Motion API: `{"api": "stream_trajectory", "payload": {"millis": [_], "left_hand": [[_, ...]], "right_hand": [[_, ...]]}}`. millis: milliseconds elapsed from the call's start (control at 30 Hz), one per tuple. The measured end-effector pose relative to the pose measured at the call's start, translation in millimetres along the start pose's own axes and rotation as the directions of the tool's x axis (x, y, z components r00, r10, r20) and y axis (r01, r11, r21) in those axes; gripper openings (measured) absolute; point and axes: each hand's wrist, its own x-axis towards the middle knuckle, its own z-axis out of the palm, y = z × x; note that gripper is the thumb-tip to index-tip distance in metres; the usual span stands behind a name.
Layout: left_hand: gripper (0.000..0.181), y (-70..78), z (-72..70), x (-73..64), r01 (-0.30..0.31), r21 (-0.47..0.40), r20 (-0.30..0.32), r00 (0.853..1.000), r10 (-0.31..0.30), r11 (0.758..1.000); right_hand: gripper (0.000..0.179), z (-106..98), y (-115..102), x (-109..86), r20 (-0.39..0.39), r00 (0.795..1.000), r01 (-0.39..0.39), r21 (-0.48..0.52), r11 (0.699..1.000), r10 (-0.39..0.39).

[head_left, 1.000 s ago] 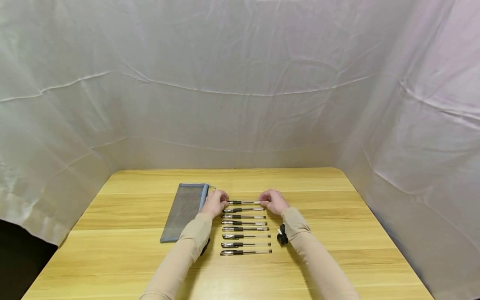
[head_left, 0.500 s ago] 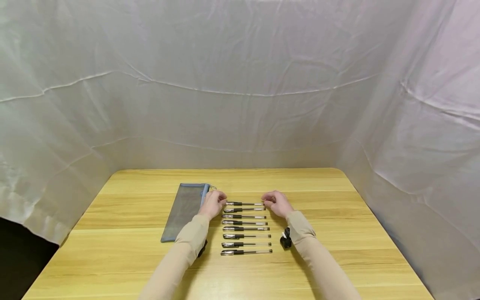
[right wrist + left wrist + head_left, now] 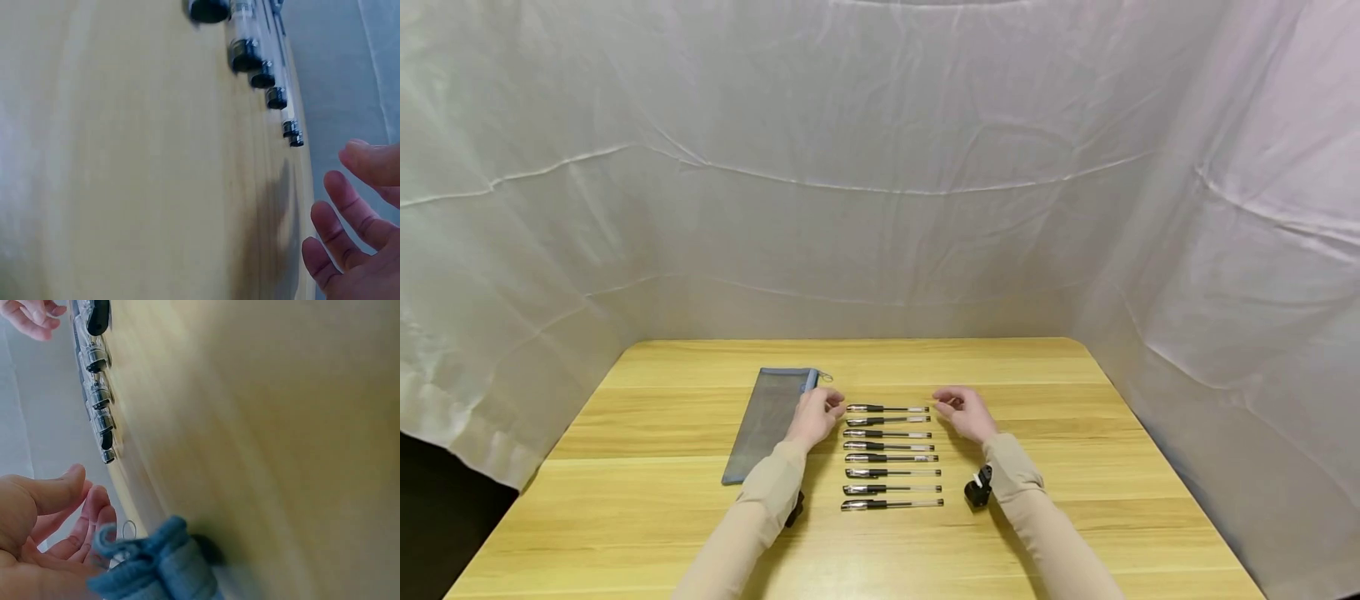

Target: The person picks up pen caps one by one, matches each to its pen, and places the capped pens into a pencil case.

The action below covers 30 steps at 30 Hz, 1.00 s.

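Observation:
Several gel pens with clear barrels and black grips lie in a column on the table, roughly parallel, caps to the left. The farthest pen (image 3: 887, 408) lies between my two hands. My left hand (image 3: 817, 414) is just off its cap end, fingers loosely bent around nothing. Beyond the other end, my right hand (image 3: 966, 414) is apart from the pen, and its fingers (image 3: 337, 234) are spread with nothing in them. A grey mesh zipper pouch (image 3: 763, 429) with blue edging lies left of the pens, partly behind my left hand. Its blue edge (image 3: 165, 565) shows close to that hand.
The pens rest on a wood-grain table (image 3: 1075, 500). Pale fabric (image 3: 880, 233) hangs behind and at both sides. A black wrist camera (image 3: 978, 487) sits below the right wrist, and another shows under the left sleeve.
Both hands have let go of the farthest pen and drawn apart, left hand to the left and right hand to the right. That pen now lies slightly nearer the one below it.

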Motion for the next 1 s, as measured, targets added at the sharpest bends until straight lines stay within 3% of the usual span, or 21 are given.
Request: {"api": "stream_trajectory", "payload": {"millis": [600,1000], "left_hand": [[0.026,-5.3,-9.1,-19.4,0.021,-0.026,-0.027,0.999,-0.022,0.999],[0.028,-11.7,-27.3,-37.4,0.024,0.039,-0.115,0.993,-0.019,0.999]], "right_hand": [[0.033,-4.3,-3.6,-16.9,0.006,1.000,-0.030,0.085,0.996,0.029],[0.035,-8.0,-0.6,-27.7,0.014,1.000,-0.028,0.115,0.993,0.027]]}}
